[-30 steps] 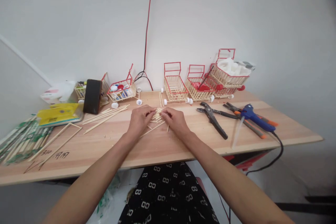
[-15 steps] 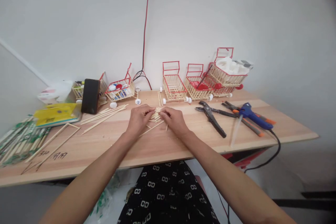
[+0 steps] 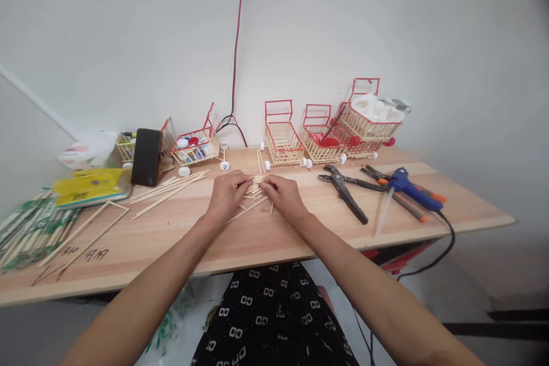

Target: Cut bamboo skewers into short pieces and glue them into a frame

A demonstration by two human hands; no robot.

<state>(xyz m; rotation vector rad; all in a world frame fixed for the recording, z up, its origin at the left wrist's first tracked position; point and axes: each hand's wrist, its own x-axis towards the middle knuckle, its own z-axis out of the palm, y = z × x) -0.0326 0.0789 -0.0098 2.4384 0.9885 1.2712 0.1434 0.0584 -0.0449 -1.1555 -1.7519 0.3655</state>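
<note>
Pale wood: a small heap of short sticks (image 3: pixel 256 190) lies mid-table (image 3: pixel 257 240), directly between the two hands. Left hand (image 3: pixel 226 195) rests on the heap's left side, fingers curled down onto the stick ends. Right hand (image 3: pixel 283 197) mirrors it on the right side, fingertips on the sticks. Both hands are closed loosely around the heap's edges; whether any single stick is actually pinched, I cannot tell, since the fingers hide the contact.

Around the heap:
- Left of it, long sticks (image 3: pixel 169 189) fanned flat on the table; farther left, a stick frame (image 3: pixel 86 229), a yellow pack (image 3: pixel 88 186) and a dark phone (image 3: pixel 146 156) standing upright.
- Behind it, against the wall, small carts (image 3: pixel 317 137) of sticks with red trim; loose white wheels (image 3: pixel 223 166) just in front of them.
- Right of it, black pliers (image 3: pixel 345 187), then a blue glue gun (image 3: pixel 412 189) with its cord running off the table edge.

Judgement on handling: the work looks like gathering or sorting the short sticks. Done well, that means keeping the heap pressed flat, squaring the ends with both sets of fingertips, and lifting lightly. The sticks look thin and likely to roll or scatter toward the pliers if pushed sideways.
</note>
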